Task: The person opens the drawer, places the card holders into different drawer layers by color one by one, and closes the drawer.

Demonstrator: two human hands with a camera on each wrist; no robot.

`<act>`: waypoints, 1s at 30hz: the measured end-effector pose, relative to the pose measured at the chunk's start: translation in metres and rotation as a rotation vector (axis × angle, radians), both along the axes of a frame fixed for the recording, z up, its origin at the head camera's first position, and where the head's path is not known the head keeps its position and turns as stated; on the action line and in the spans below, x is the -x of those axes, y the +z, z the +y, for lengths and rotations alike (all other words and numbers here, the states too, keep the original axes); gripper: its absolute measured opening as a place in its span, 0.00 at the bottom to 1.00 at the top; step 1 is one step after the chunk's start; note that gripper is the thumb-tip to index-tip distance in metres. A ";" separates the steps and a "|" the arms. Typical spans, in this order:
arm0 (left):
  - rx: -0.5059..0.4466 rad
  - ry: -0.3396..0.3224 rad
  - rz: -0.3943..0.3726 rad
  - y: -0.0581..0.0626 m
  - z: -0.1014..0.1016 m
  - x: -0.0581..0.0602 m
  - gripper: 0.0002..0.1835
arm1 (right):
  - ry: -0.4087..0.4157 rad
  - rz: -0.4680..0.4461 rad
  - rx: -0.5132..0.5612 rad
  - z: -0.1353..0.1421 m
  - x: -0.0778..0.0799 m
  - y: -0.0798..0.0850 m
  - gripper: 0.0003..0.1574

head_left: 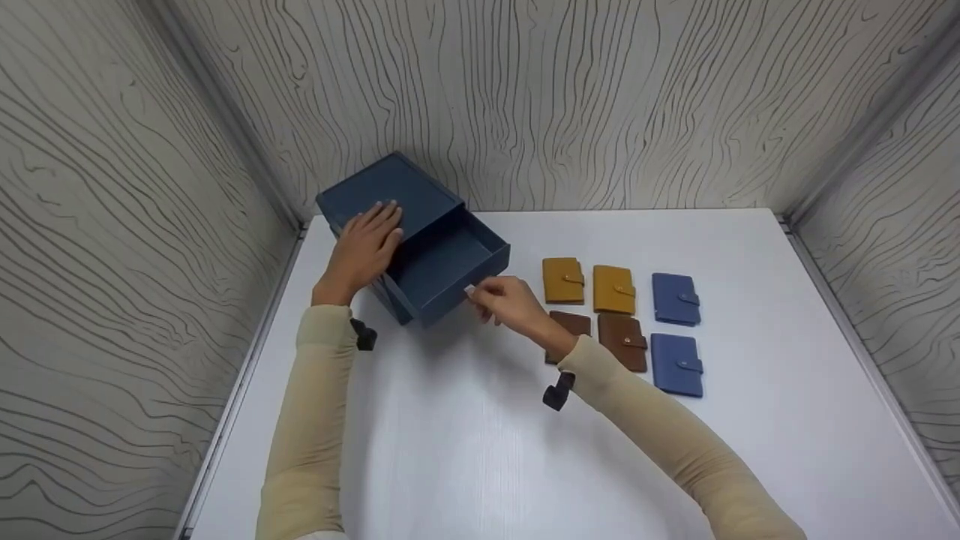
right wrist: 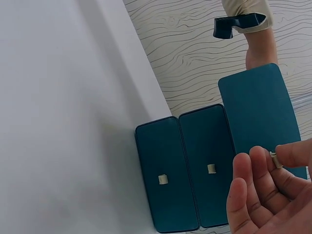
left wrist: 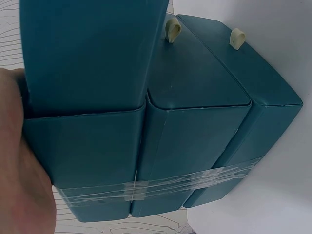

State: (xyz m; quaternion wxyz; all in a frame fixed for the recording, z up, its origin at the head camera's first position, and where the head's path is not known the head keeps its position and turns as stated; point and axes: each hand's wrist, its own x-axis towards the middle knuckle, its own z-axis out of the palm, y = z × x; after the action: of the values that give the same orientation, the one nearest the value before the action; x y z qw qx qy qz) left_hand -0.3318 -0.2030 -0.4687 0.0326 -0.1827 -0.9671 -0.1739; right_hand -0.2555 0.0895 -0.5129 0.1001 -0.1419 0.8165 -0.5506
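A dark blue-green drawer cabinet [head_left: 401, 187] stands at the back left of the table, its three drawers stacked. The top drawer [head_left: 457, 259] sticks far out toward the front right. My left hand [head_left: 364, 244] rests flat on the cabinet's top, fingers stretched out. Between thumb and forefinger my right hand [head_left: 514, 304] pinches the pale fabric pull tab [right wrist: 275, 160] on the top drawer's front. Closed in the right wrist view are the middle drawer [right wrist: 204, 141] and the bottom drawer [right wrist: 163, 146], each with a small tab.
Right of the cabinet lie small snap-strap wallets in pairs: mustard [head_left: 614, 289] at the back, brown [head_left: 621, 341] before them, blue [head_left: 675, 365] at the right. One brown wallet is partly behind my right wrist. Clear tape [left wrist: 146, 190] runs around the cabinet. Patterned walls [head_left: 525, 105] enclose the white table [head_left: 465, 450].
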 end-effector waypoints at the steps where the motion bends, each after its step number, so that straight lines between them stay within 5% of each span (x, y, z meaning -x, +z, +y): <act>1: -0.002 0.000 0.001 0.000 0.000 0.000 0.31 | 0.001 -0.001 0.003 0.001 -0.001 0.000 0.17; 30: -0.032 -0.007 0.007 -0.001 0.000 0.000 0.31 | 0.012 -0.022 0.003 0.016 -0.013 -0.003 0.17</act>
State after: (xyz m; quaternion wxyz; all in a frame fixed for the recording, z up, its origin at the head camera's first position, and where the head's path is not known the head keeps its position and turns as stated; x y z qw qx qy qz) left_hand -0.3317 -0.2029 -0.4694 0.0383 -0.1859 -0.9635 -0.1886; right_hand -0.2425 0.1056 -0.5160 0.1121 -0.1407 0.8136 -0.5529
